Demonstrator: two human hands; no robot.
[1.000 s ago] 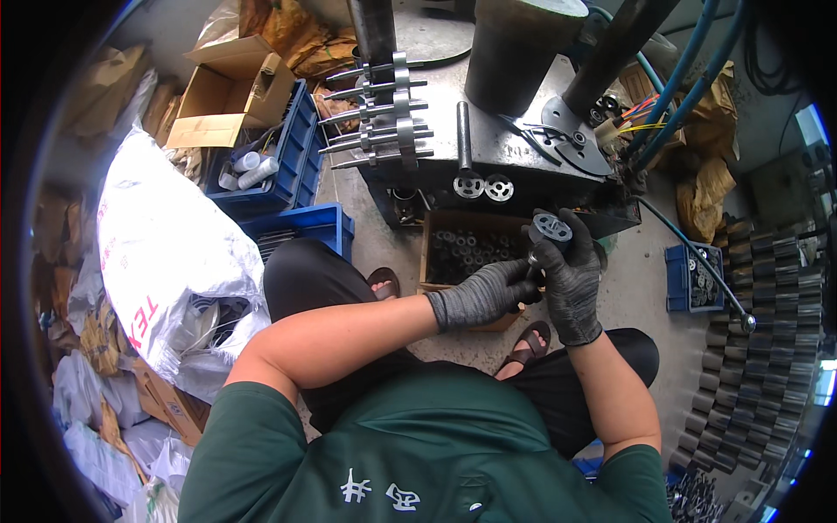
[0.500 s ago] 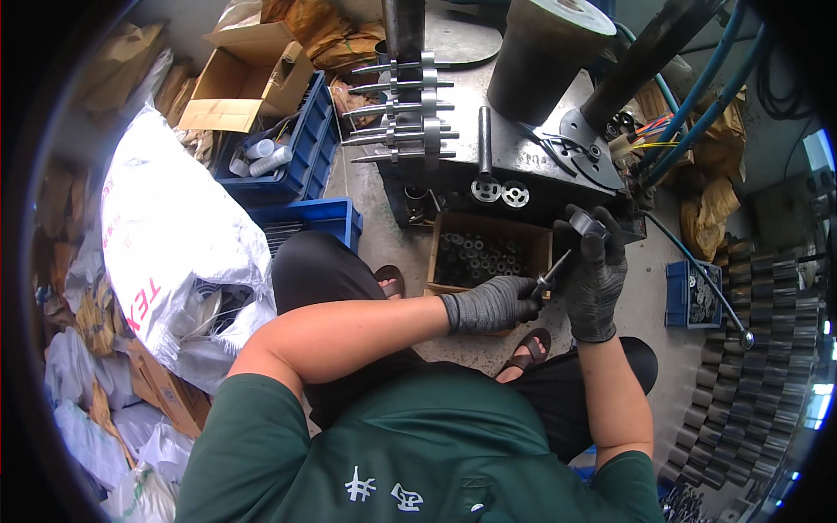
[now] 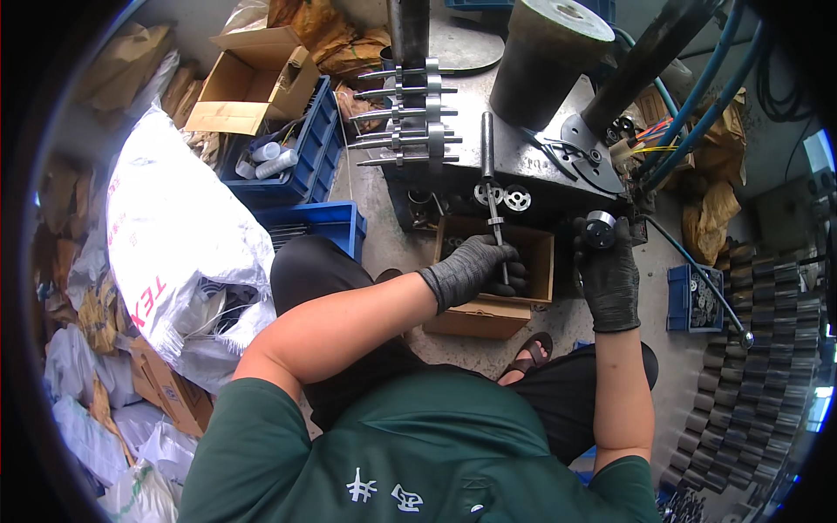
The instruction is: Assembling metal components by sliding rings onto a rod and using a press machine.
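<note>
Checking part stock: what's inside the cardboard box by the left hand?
The cardboard box holds small dark parts, too blurred to identify. The gloved left hand, gripping a metal rod, covers much of the inside.

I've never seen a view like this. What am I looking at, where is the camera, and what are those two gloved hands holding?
The camera sits on a seated person's head and looks down, so the edges bend. Both hands wear dark gloves. The left hand reaches into a cardboard box of small dark parts and touches a thin metal rod. The right hand holds up a small round metal part. Ahead is a grey metal machine with a rack of steel pins. Blue crates and a white sack lie to the left.
</note>
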